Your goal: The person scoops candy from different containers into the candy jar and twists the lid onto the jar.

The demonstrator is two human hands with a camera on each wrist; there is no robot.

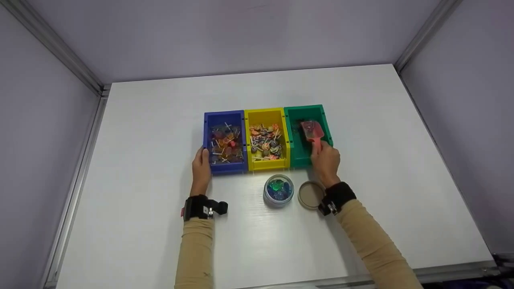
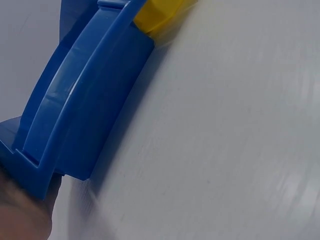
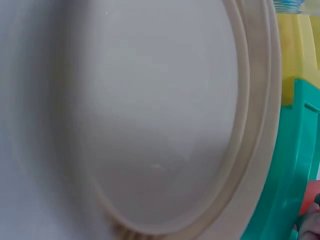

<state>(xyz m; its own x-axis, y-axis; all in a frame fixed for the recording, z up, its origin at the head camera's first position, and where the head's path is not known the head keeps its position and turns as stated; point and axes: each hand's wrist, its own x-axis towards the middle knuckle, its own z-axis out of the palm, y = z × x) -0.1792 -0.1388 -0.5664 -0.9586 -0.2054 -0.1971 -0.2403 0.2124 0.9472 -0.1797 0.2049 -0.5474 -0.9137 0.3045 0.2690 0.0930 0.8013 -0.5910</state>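
I have three plastic bins side by side: a deep-blue rectangular one [image 1: 229,169] with clear-wrapped lollipops [image 1: 227,142], a yellow rectangular one [image 1: 269,163] with multicoloured wrapped lollipops [image 1: 265,140], and a green rectangular one [image 1: 297,150] with some dark pieces towards its far left. Nearer me, an open, clear round jar [image 1: 275,203] holds blue and green sweets [image 1: 277,188], with a beige round lid [image 1: 310,194] just beside it.

The hands are well apart. The right hand [image 1: 326,162] grips the handle of a translucent pink scoop [image 1: 314,130], its bowl over the green bin. The left hand [image 1: 201,170] touches the blue bin's left side by the near corner; I can't tell whether its fingers curl round. I can't make out the scoop's load, and my right wrist view is mostly lid.
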